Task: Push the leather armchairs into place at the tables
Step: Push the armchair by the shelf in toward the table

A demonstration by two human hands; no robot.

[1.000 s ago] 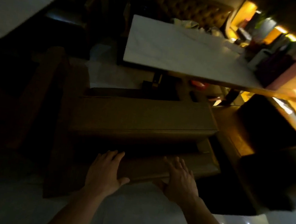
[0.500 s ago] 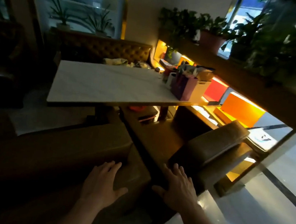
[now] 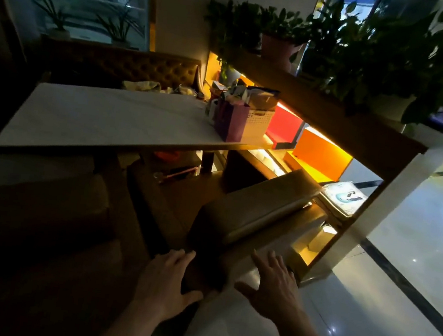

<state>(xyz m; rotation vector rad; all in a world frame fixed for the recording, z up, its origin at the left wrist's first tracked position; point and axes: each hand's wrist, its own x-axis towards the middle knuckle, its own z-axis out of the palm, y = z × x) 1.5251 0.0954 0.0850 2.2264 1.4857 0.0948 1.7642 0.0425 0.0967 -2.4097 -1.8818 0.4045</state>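
A brown leather armchair stands at the right end of the white marble table, its padded back towards me. My left hand lies flat with fingers spread against the lower left of that chair's back. My right hand, also spread, is at the back's lower right edge. A second leather armchair sits in deep shadow to the left, in front of the table. Neither hand grips anything.
A lit wooden shelf divider with plants on top stands right of the chair, holding red and orange boxes. A purple bag and a white basket sit on the table. A tufted bench runs behind. Glossy floor lies to the right.
My view has swung from the left armchair to the right one. Both hands have left the left chair's back and moved right onto the right chair's back.
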